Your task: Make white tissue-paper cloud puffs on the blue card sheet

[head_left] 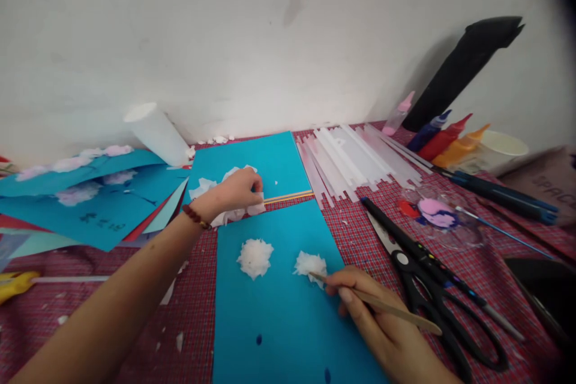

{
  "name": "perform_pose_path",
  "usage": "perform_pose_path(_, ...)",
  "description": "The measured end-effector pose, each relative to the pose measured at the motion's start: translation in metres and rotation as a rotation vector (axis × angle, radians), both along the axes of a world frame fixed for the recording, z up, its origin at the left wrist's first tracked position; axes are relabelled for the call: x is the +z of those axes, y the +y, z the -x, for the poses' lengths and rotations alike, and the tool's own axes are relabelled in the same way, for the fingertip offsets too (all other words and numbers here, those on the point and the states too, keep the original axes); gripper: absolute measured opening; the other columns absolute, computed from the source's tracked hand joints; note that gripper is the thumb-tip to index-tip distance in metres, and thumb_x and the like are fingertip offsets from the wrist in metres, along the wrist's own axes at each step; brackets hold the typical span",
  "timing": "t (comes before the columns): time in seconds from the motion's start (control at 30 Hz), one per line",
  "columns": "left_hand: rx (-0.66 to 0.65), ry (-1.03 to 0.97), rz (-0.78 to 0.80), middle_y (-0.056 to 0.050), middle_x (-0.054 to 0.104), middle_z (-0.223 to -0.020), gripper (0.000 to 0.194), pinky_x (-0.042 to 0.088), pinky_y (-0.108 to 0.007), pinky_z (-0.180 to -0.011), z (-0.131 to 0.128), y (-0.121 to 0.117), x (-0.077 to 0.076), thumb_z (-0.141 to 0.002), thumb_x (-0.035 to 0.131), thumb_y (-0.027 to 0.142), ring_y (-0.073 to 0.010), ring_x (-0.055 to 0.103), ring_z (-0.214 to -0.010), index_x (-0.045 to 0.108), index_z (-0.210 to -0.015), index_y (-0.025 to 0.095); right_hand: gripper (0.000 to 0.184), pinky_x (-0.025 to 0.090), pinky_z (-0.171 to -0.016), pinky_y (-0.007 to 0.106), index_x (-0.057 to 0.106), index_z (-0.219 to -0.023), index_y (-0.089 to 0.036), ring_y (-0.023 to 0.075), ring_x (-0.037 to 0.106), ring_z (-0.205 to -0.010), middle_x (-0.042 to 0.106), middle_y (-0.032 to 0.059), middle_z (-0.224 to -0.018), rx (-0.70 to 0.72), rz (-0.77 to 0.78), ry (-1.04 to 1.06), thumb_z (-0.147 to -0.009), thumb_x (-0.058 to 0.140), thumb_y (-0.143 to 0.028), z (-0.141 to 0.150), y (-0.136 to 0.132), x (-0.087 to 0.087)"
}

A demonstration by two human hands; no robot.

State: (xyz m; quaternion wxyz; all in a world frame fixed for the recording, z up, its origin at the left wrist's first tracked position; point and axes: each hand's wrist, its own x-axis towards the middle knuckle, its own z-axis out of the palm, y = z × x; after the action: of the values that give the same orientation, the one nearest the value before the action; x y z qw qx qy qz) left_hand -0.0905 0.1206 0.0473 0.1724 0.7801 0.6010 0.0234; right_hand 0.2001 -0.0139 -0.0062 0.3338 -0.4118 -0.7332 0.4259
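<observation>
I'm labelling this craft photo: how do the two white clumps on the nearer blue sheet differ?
The left clump looks larger, the right clump smaller. The tip of the wooden stick is at the right clump; no tool is at the left clump. Both are white and ruffled.

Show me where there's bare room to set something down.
Near blue sheet: below the white puffs, left of the right hand, bar dark spots. Far blue sheet: between left hand and pale strips, bar a speck. Crowded: around scissors.
</observation>
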Motion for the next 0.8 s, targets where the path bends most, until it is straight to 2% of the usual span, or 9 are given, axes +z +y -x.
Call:
perform_pose_path(0.07,0.025,-0.053,0.006,-0.004,0.060,-0.075,0.015,0.037,-0.027,-0.061,0.003,-0.003,0.006,-0.070,0.057,0.030,-0.0183,0.055,-0.070,0.061,-0.064,0.017,0.018,0.051,-0.059,0.025,0.061,-0.095,-0.026,0.0147,0.061,-0.064,0.065,0.0008,-0.080,-0.005,0.017,-0.004,-0.094,0.043,-0.023,0.001,0.000,0.003)
perform_pose_path(0.13,0.085,-0.147,0.013,-0.002,0.059,-0.071,0.014,0.036,-0.026,-0.058,0.008,-0.010,0.015,-0.071,0.057,0.030,-0.0159,0.052,-0.065,0.059,-0.066,0.017,0.019,0.050,-0.058,0.026,0.062,-0.095,-0.025,0.0151,0.061,-0.064,0.065,0.0014,-0.079,-0.016,0.049,-0.004,-0.095,0.043,-0.025,0.001,0.000,0.006)
perform_pose_path(0.33,0.304,-0.407,0.009,0.003,0.050,-0.060,0.016,0.031,-0.022,-0.050,0.014,-0.050,0.042,-0.070,0.061,0.032,-0.0097,0.043,-0.053,0.055,-0.068,0.018,0.020,0.049,-0.061,0.028,0.060,-0.098,-0.021,0.0153,0.060,-0.066,0.065,0.0025,-0.081,-0.037,0.139,0.045,-0.095,0.042,-0.030,0.000,-0.002,0.000)
perform_pose_path(0.47,0.443,-0.440,-0.034,0.004,0.047,-0.055,0.020,0.027,-0.022,-0.047,0.013,-0.077,0.046,-0.069,0.063,0.036,-0.0081,0.037,-0.048,0.058,-0.066,0.016,0.020,0.047,-0.062,0.028,0.060,-0.097,-0.021,0.0153,0.059,-0.066,0.064,0.0025,-0.081,-0.027,0.147,0.108,-0.095,0.044,-0.032,0.000,0.000,-0.007)
perform_pose_path(0.53,0.459,-0.439,-0.067,0.003,0.049,-0.056,0.022,0.029,-0.022,-0.048,0.012,-0.091,0.046,-0.070,0.063,0.037,-0.0086,0.039,-0.050,0.060,-0.066,0.016,0.020,0.046,-0.061,0.028,0.060,-0.097,-0.020,0.0150,0.058,-0.065,0.064,0.0025,-0.081,-0.031,0.146,0.138,-0.094,0.044,-0.032,0.000,0.000,-0.008)
perform_pose_path(0.67,0.367,-0.377,-0.133,0.001,0.058,-0.064,0.021,0.035,-0.023,-0.056,0.000,-0.118,0.045,-0.073,0.062,0.038,-0.0113,0.048,-0.060,0.066,-0.069,0.017,0.018,0.046,-0.059,0.028,0.059,-0.094,-0.019,0.0142,0.057,-0.063,0.063,0.0018,-0.079,-0.045,0.166,0.241,-0.093,0.045,-0.031,0.004,0.002,-0.004)
perform_pose_path(0.73,0.223,-0.367,-0.042,0.000,0.061,-0.068,0.022,0.038,-0.024,-0.058,-0.014,-0.127,0.044,-0.075,0.060,0.038,-0.0121,0.050,-0.063,0.068,-0.071,0.018,0.017,0.046,-0.059,0.028,0.059,-0.093,-0.019,0.0134,0.057,-0.061,0.062,0.0010,-0.078,-0.052,0.180,0.289,-0.092,0.046,-0.030,0.006,0.004,-0.003)
perform_pose_path(0.8,0.030,-0.354,0.137,0.000,0.062,-0.068,0.024,0.039,-0.023,-0.059,-0.032,-0.132,0.040,-0.079,0.057,0.037,-0.0119,0.052,-0.063,0.069,-0.073,0.018,0.016,0.045,-0.058,0.027,0.059,-0.092,-0.018,0.0125,0.056,-0.059,0.061,0.0003,-0.076,-0.066,0.188,0.311,-0.092,0.047,-0.029,0.008,0.006,-0.002)
